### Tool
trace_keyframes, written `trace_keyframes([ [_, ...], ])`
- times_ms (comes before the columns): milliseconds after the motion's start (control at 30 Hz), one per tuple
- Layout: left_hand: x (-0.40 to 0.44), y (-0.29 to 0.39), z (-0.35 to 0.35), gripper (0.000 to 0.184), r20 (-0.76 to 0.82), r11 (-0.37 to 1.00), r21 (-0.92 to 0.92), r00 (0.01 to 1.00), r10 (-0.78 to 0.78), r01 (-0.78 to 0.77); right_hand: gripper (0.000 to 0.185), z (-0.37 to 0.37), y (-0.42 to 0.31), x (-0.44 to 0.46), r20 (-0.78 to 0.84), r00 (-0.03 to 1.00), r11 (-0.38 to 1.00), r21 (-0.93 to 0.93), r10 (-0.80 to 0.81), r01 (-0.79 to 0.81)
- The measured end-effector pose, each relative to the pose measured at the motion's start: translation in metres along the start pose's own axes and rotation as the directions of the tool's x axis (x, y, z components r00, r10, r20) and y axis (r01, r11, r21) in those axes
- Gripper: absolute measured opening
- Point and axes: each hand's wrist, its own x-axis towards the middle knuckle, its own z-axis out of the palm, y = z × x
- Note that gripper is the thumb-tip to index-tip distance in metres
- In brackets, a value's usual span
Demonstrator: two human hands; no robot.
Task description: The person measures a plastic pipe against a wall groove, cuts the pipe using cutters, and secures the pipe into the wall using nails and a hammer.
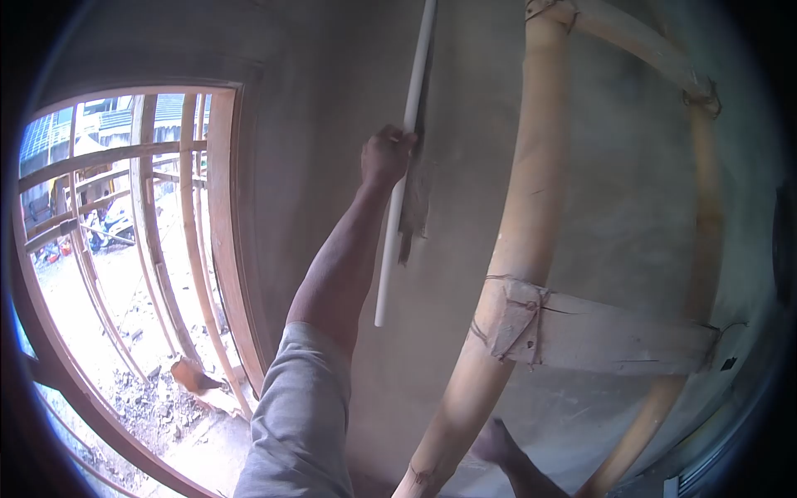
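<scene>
My left hand (388, 155), at the end of an outstretched arm, is closed around a long, thin white plastic pipe (387, 274). The pipe stands nearly upright, leaning slightly, and its top runs out of view. Just behind and to its right, a dark, rough-edged groove (413, 217) runs down the grey plastered wall (332, 91). Low down, my right hand (496, 442) is dim and lies beside the bamboo pole (531, 183). Its fingers are hidden, so whether it grips the pole does not show.
A second bamboo pole (706, 207) stands to the right. A wooden crosspiece (610, 332), tied on with wire, joins the poles, with another rung (631, 37) above. At left, a wooden-framed opening (232, 207) with upright bars looks onto bright, rubble-strewn ground (158, 415).
</scene>
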Motion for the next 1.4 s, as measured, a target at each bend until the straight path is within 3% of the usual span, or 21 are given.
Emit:
trace_keyframes([
  [33,-0.001,0.005,-0.003,0.043,0.018,1.000,-0.018,1.000,-0.005,0.006,0.027,0.008,0.012,0.025,-0.063,0.983,0.970,0.167,-0.170,0.179],
  [100,-0.005,0.018,-0.009,0.043,0.049,0.998,-0.059,0.999,-0.007,0.010,0.022,0.030,0.046,0.084,-0.058,0.990,0.851,0.504,-0.132,0.143],
  [167,-0.009,0.029,-0.013,0.044,0.080,0.995,-0.098,0.997,-0.001,0.008,0.026,0.023,0.014,0.119,0.025,0.998,0.875,0.481,0.049,-0.055],
  [233,-0.009,0.027,-0.003,0.044,0.045,0.995,-0.096,0.999,0.029,-0.024,0.029,-0.007,-0.073,0.149,-0.091,0.994,0.945,0.326,0.063,-0.030],
  [267,-0.010,0.026,0.002,0.044,0.027,0.995,-0.096,0.999,0.040,-0.037,0.029,-0.010,-0.091,0.161,-0.153,0.985,0.932,0.361,0.083,-0.023],
  [367,-0.016,0.028,0.004,0.044,0.009,0.990,-0.129,0.998,0.055,-0.054,0.033,-0.001,-0.100,0.208,-0.232,0.956,0.973,0.101,-0.178,0.206],
  [467,-0.021,0.026,-0.007,0.044,0.072,0.970,-0.243,0.997,0.010,0.008,0.035,0.004,-0.102,0.233,-0.227,0.958,0.967,0.144,-0.176,0.211],
  [567,-0.030,0.023,-0.012,0.044,0.021,0.969,-0.239,0.997,0.068,-0.061,0.032,0.023,-0.089,0.253,-0.284,0.922,0.952,0.077,-0.263,0.295],
  [667,-0.037,0.033,-0.017,0.040,0.057,0.934,-0.353,0.998,-0.035,0.053,0.029,0.028,-0.093,0.262,-0.335,0.912,0.969,-0.017,-0.238,0.247],
  [700,-0.036,0.029,-0.015,0.038,0.046,0.960,-0.280,0.999,-0.016,0.028,0.029,0.030,-0.090,0.266,-0.344,0.909,0.971,-0.051,-0.235,0.232],
  [733,-0.030,0.022,-0.006,0.036,0.031,0.978,-0.208,0.999,0.010,-0.003,0.031,0.039,-0.070,0.282,-0.412,0.829,0.925,-0.215,-0.378,0.315],
  [833,-0.037,0.027,-0.009,0.034,0.071,0.998,0.013,0.996,0.054,-0.055,0.033,0.003,-0.099,0.280,-0.455,0.869,0.980,-0.057,-0.194,0.189],
  [900,-0.051,0.023,-0.012,0.036,0.163,0.993,0.119,0.987,-0.009,-0.011,0.034,-0.017,-0.104,0.294,-0.515,0.830,0.977,-0.082,-0.213,0.199],
  [1000,-0.074,-0.003,-0.002,0.039,0.228,0.999,0.024,0.973,-0.043,0.039,0.033,-0.038,-0.125,0.309,-0.550,0.817,0.984,-0.063,-0.172,0.165],
  [1100,-0.074,-0.052,0.027,0.042,0.246,0.962,-0.265,0.961,0.127,-0.059,0.033,-0.034,-0.128,0.309,-0.569,0.810,0.990,-0.075,-0.143,0.122],
  [1233,-0.085,-0.045,0.028,0.039,0.277,0.876,-0.478,0.958,0.072,0.072,0.034,-0.034,-0.126,0.305,-0.527,0.843,0.993,-0.019,-0.107,0.114],
  [1300,-0.086,-0.046,0.036,0.038,0.249,0.812,-0.573,0.968,0.042,0.112,0.034,-0.039,-0.126,0.305,-0.487,0.858,0.986,-0.060,-0.165,0.155],
  [1400,-0.082,-0.038,0.034,0.039,0.158,0.834,-0.518,0.980,-0.124,0.190,0.036,-0.045,-0.123,0.290,-0.419,0.878,0.972,-0.086,-0.233,0.217],
])
